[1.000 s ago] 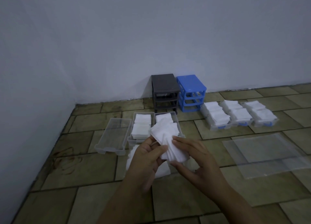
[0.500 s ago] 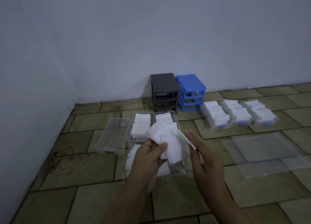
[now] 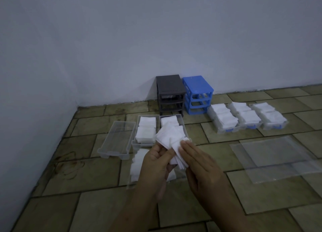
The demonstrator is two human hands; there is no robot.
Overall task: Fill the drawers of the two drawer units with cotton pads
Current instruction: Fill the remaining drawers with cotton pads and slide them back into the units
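My left hand (image 3: 156,163) grips a fanned bunch of white cotton pads (image 3: 171,137) above the floor. My right hand (image 3: 198,163) lies flat against the bunch's right side, fingers straight. Beyond them three clear drawers sit side by side: an empty one (image 3: 115,138) on the left, a middle one (image 3: 146,130) packed with pads, and a right one (image 3: 182,122) partly hidden by the held pads. The dark drawer unit (image 3: 169,94) and the blue drawer unit (image 3: 197,94) stand against the wall without drawers.
Three clear drawers heaped with pads (image 3: 247,118) line up right of the blue unit. A clear bag with loose pads (image 3: 137,163) lies under my left hand. Flat empty plastic bags (image 3: 275,156) lie on the tiled floor at right. A wall closes the left side.
My right hand, which had drawn away from the pads with open fingers, has come back and now presses flat against the bunch. My left hand keeps holding it.
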